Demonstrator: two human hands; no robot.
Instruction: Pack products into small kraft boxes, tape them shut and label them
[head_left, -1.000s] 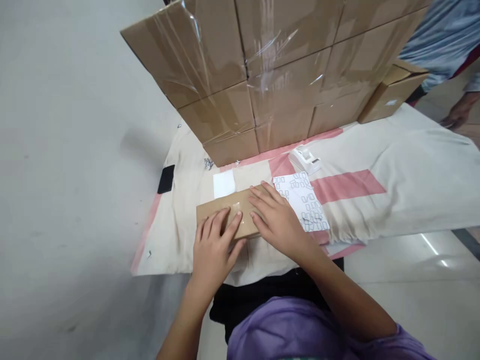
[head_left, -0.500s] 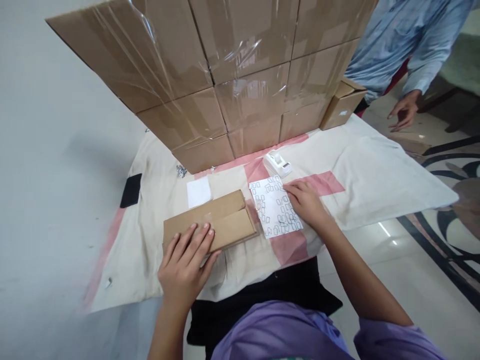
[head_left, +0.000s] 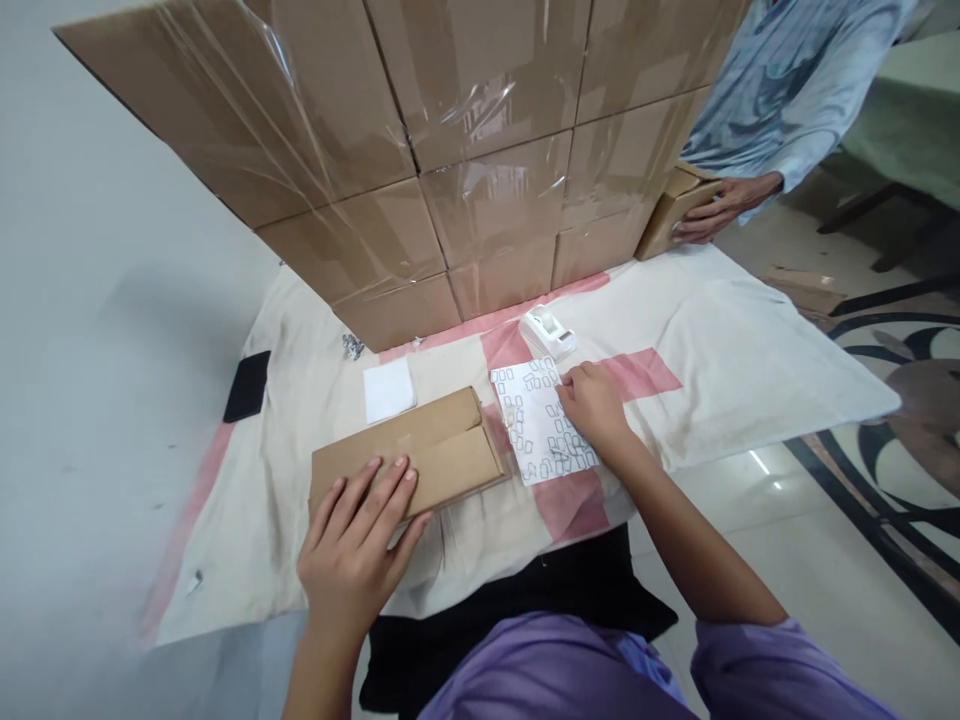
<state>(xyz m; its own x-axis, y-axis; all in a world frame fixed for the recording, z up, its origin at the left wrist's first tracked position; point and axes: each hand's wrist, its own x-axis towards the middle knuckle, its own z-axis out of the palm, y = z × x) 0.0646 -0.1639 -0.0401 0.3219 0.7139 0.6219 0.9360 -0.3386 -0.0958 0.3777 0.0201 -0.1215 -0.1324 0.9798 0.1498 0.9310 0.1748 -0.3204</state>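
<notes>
My left hand (head_left: 352, 545) lies flat with fingers stretched out on the near left part of a flat brown cardboard parcel (head_left: 442, 450) sealed with clear tape. My right hand (head_left: 594, 405) rests on a white sheet of small printed stickers (head_left: 534, 425) just right of the parcel, fingers curled and pinched at the sheet's upper right; what they grip is too small to make out. A small white tape dispenser (head_left: 550, 331) stands just beyond the sheet.
A cream and pink cloth (head_left: 720, 340) covers the floor. A wall of stacked, film-wrapped cartons (head_left: 420, 130) rises behind. A white slip (head_left: 388, 389) and a black patch (head_left: 247, 385) lie at left. Another person's hand (head_left: 720, 205) touches a small box (head_left: 671, 210) at right.
My right hand left the parcel and moved right onto the sticker sheet, where its fingers curled. My left hand slid to the parcel's near left. The other person's hand reached the small box.
</notes>
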